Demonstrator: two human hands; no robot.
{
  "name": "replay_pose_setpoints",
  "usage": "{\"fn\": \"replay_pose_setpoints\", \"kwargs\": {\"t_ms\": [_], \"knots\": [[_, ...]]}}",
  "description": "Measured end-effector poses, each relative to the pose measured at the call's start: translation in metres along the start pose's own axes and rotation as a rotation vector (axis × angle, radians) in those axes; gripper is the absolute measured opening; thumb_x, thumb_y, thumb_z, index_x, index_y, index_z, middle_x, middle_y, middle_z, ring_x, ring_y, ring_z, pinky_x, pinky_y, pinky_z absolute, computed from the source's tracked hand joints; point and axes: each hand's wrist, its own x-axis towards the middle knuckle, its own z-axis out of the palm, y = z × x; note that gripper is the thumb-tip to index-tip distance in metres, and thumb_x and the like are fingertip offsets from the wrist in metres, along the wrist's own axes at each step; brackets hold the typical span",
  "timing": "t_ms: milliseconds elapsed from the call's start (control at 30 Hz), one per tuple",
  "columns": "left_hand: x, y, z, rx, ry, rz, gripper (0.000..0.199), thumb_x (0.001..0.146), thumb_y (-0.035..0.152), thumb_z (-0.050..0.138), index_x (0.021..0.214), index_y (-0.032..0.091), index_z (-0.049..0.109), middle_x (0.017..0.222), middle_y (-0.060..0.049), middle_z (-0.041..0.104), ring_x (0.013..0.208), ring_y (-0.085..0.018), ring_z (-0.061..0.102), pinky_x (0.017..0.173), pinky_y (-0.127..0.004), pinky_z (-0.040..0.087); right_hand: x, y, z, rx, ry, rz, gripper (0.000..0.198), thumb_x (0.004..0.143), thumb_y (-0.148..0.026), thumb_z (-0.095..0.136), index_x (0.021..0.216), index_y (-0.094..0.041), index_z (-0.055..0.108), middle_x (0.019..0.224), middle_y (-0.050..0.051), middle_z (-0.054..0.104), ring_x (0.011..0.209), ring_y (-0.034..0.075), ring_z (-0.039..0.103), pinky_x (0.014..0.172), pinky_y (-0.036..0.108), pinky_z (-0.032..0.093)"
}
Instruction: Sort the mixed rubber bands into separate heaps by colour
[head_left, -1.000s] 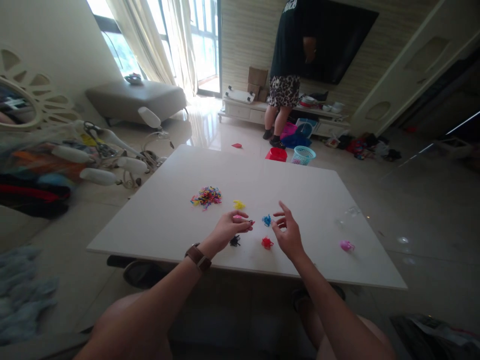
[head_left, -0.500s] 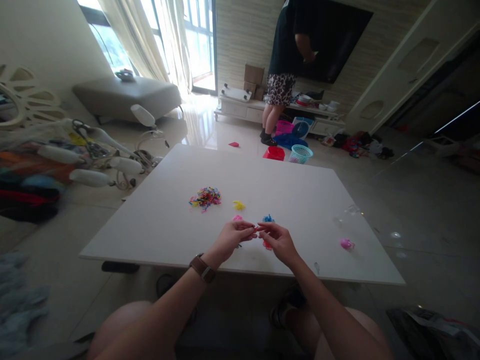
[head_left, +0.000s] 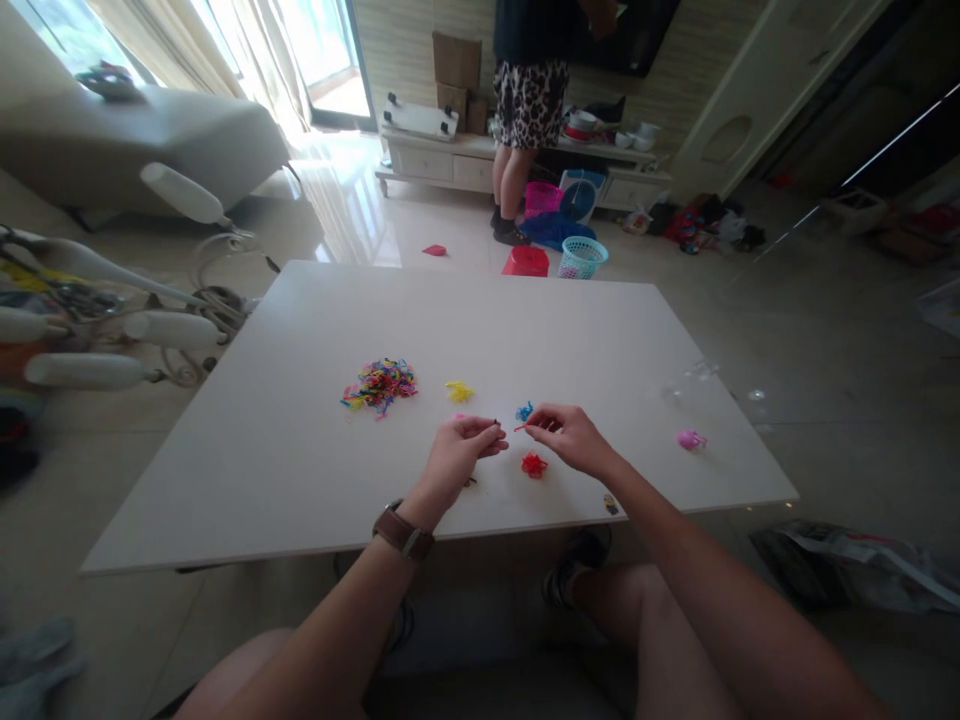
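Above the white table [head_left: 300, 480], my left hand [head_left: 461, 450] pinches a tiny black piece, likely a rubber band, at its fingertips. My right hand [head_left: 566, 437] is closed on a thin red rubber band [head_left: 520, 428] that points toward the left hand, with a small gap between the two. Below the right hand lies a red cluster of bands [head_left: 534, 465]. A blue cluster [head_left: 524, 411] sits just behind its fingers. Pink bands [head_left: 460, 416] show partly behind my left hand, and a few dark ones [head_left: 470, 482] under it. A yellow cluster [head_left: 460, 391] and a mixed multicoloured pile [head_left: 381, 386] lie farther left.
A pink round item [head_left: 690, 440] and clear plastic bits [head_left: 701, 371] lie on the right side. A small dark-and-yellow piece [head_left: 610, 504] is near the front edge. Beyond the table are a red stool [head_left: 526, 262], a blue basket [head_left: 583, 257] and a standing person [head_left: 529, 110].
My hands have drawn apart, and the red rubber band now sits in my right fingers alone. The camera has tilted down and shifted right; the red cluster shows more fully.
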Motion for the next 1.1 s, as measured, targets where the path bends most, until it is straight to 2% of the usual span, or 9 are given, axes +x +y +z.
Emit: {"fn": "replay_pose_setpoints", "kwargs": {"t_ms": [100, 267, 367, 533, 633, 733, 867, 967, 1100], "knots": [[-0.003, 0.001, 0.001, 0.054, -0.019, 0.028, 0.033, 0.072, 0.035, 0.084, 0.088, 0.010, 0.069, 0.084, -0.012, 0.075, 0.076, -0.020, 0.074, 0.077, -0.032, 0.059, 0.001, 0.018, -0.009, -0.213, -0.158, -0.034, 0.009, 0.081, -0.022, 0.066, 0.078, -0.020, 0.075, 0.074, 0.001, 0.071, 0.066, 0.014, 0.060, 0.065, 0.026, 0.045], [-0.006, 0.007, 0.003, 0.096, -0.005, 0.058, 0.036, 0.070, 0.039, 0.084, 0.086, 0.012, 0.066, 0.084, -0.012, 0.076, 0.075, -0.021, 0.074, 0.074, -0.032, 0.058, 0.002, 0.046, -0.010, -0.231, -0.298, 0.014, 0.010, 0.074, -0.015, 0.068, 0.074, -0.021, 0.077, 0.071, 0.000, 0.071, 0.064, 0.014, 0.059, 0.061, 0.024, 0.042], [-0.006, 0.008, 0.002, 0.104, 0.004, 0.066, 0.035, 0.070, 0.039, 0.084, 0.083, 0.013, 0.065, 0.084, -0.012, 0.076, 0.074, -0.020, 0.073, 0.073, -0.031, 0.058, 0.004, 0.051, -0.004, -0.248, -0.308, 0.010, 0.013, 0.073, -0.012, 0.069, 0.074, -0.021, 0.078, 0.070, 0.000, 0.072, 0.064, 0.014, 0.061, 0.060, 0.024, 0.042], [-0.003, 0.006, -0.002, 0.126, 0.011, 0.066, 0.036, 0.070, 0.041, 0.084, 0.083, 0.012, 0.068, 0.084, -0.012, 0.075, 0.075, -0.020, 0.073, 0.074, -0.031, 0.058, 0.005, 0.048, 0.000, -0.436, -0.316, 0.063, 0.012, 0.069, -0.012, 0.073, 0.069, -0.024, 0.077, 0.071, 0.001, 0.073, 0.062, 0.015, 0.062, 0.058, 0.025, 0.040], [-0.004, 0.006, -0.002, 0.132, -0.002, 0.067, 0.037, 0.071, 0.043, 0.083, 0.084, 0.011, 0.070, 0.083, -0.012, 0.075, 0.075, -0.020, 0.073, 0.075, -0.031, 0.059, 0.006, 0.044, -0.003, -0.493, -0.246, 0.076, 0.013, 0.070, -0.012, 0.072, 0.075, -0.024, 0.077, 0.072, 0.001, 0.073, 0.061, 0.014, 0.061, 0.058, 0.025, 0.040], [-0.005, 0.007, -0.001, 0.142, -0.032, 0.065, 0.037, 0.072, 0.044, 0.082, 0.085, 0.011, 0.071, 0.083, -0.012, 0.075, 0.074, -0.020, 0.073, 0.075, -0.031, 0.059, 0.007, 0.033, -0.004, -0.416, -0.118, 0.008, 0.013, 0.077, -0.016, 0.067, 0.083, -0.022, 0.077, 0.075, 0.001, 0.073, 0.063, 0.014, 0.060, 0.062, 0.026, 0.043], [-0.007, 0.007, 0.001, 0.160, -0.070, 0.069, 0.037, 0.074, 0.045, 0.080, 0.087, 0.012, 0.072, 0.085, -0.012, 0.075, 0.076, -0.020, 0.073, 0.077, -0.031, 0.058, 0.006, 0.010, 0.001, -0.124, -0.006, -0.098, 0.016, 0.086, -0.030, 0.064, 0.089, -0.020, 0.076, 0.080, 0.004, 0.073, 0.068, 0.015, 0.061, 0.066, 0.028, 0.048], [-0.007, 0.006, 0.001, 0.149, -0.082, 0.058, 0.036, 0.075, 0.045, 0.080, 0.087, 0.012, 0.072, 0.084, -0.012, 0.075, 0.076, -0.020, 0.072, 0.077, -0.032, 0.058, 0.004, -0.004, 0.007, 0.051, 0.008, -0.103, 0.022, 0.087, -0.037, 0.066, 0.096, -0.019, 0.076, 0.085, 0.005, 0.074, 0.072, 0.015, 0.063, 0.066, 0.028, 0.050], [-0.007, 0.004, 0.001, 0.143, -0.099, 0.051, 0.037, 0.074, 0.046, 0.081, 0.087, 0.012, 0.072, 0.084, -0.011, 0.075, 0.075, -0.019, 0.072, 0.076, -0.032, 0.058, 0.001, -0.012, 0.010, 0.121, -0.008, -0.136, 0.024, 0.086, -0.038, 0.067, 0.100, -0.020, 0.075, 0.088, 0.005, 0.074, 0.072, 0.015, 0.064, 0.065, 0.028, 0.051]]}}
